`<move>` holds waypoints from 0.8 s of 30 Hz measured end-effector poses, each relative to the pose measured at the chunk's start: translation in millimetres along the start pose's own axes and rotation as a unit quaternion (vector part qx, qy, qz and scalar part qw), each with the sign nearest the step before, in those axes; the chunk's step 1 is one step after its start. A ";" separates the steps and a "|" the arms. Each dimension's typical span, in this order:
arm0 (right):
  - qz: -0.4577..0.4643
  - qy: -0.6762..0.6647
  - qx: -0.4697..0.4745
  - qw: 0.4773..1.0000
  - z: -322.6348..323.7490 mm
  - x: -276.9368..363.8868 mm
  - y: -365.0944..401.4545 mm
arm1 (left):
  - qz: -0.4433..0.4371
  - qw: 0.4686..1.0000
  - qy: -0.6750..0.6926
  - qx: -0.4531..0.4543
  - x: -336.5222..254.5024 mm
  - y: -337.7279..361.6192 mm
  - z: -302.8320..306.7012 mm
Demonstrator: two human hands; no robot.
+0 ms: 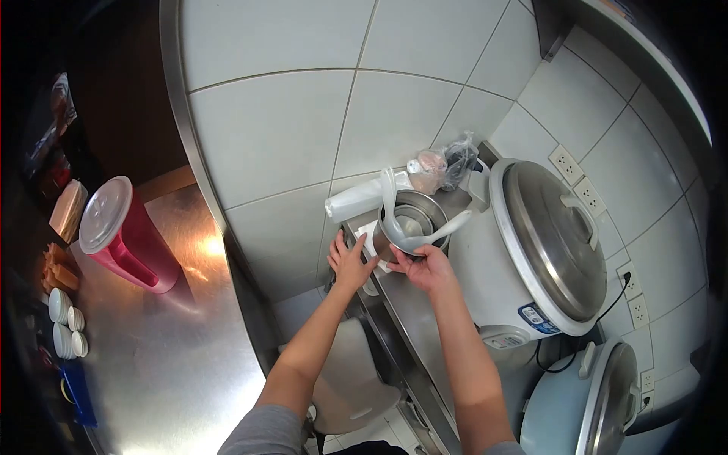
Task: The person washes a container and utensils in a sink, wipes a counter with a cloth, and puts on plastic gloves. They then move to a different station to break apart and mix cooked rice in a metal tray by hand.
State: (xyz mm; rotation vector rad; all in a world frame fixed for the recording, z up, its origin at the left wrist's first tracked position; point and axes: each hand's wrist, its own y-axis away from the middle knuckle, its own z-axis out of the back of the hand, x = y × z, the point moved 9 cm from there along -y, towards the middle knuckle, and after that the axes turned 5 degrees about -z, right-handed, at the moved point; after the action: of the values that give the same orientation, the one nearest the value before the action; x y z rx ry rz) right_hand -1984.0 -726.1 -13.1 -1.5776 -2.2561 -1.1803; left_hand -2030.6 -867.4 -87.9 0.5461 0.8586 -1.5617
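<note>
I'm looking into a commercial kitchen: white tiled walls (280, 129), a brushed stainless-steel bench (167, 356), a big white rice cooker with a steel lid (546, 243), a second pale-blue rice cooker (561, 409), a round steel pot (421, 208) holding white plastic ladles (444, 230), and stacked small white dishes (61, 307).

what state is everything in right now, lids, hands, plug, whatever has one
large rice cooker, lid shut
blue rice cooker, lid shut
red pitcher, upright, lid on
steel pot, uncovered, white paddles standing in it
left hand, open, fingers spread beside the pot
right hand, against the pot's near side, grip unclear
black plug, in a wall socket
</note>
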 end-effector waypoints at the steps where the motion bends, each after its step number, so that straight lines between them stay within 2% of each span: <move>1: 0.002 -0.013 -0.005 1.000 3.0 0.5 -11.3 | 0.004 1.000 0.006 0.005 0.8 -1.0 0.0; 5: 0.002 -0.043 -0.052 0.998 15.4 0.5 -34.7 | 0.001 0.999 0.000 0.034 7.1 -12.4 -2.5; 11: -0.004 -0.017 0.022 1.000 17.8 3.1 -46.2 | 0.004 0.998 0.005 0.056 11.9 -22.8 -8.5; 15: 0.024 0.032 0.007 0.999 24.1 -10.8 -33.4 | 0.008 1.000 -0.002 0.023 9.5 -20.3 -4.9; 16: -0.031 0.012 0.051 0.998 31.1 -27.8 -29.0 | 0.003 1.000 0.007 -0.006 7.7 -17.1 0.8; 18: -0.139 -0.022 0.142 0.980 47.1 -65.7 -0.8 | -0.008 0.997 0.030 -0.068 14.6 -4.6 10.7; 19: -0.135 0.003 0.159 0.978 48.8 -83.4 27.2 | -0.028 0.994 0.013 -0.104 15.1 8.0 20.6; 20: -0.133 0.027 0.176 0.975 50.3 -107.3 60.2 | -0.027 0.994 0.030 -0.105 21.4 24.7 25.3; 21: -0.105 0.106 0.178 0.973 68.9 -129.6 86.7 | -0.027 0.993 0.045 -0.105 28.8 44.5 31.6; 22: -0.168 0.143 0.146 0.964 77.3 -156.7 123.8 | -0.033 0.993 0.063 -0.096 31.5 67.8 41.3; 24: -0.220 0.194 0.095 0.951 118.7 -210.2 187.6 | -0.040 0.989 0.129 -0.060 29.1 124.0 71.0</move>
State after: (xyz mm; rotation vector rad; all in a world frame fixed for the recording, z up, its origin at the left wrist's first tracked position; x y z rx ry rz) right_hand -1697.3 -774.5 -107.4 -0.7098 -2.4134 -1.1895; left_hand -1905.9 -942.9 -93.1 0.6421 1.1746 -1.5202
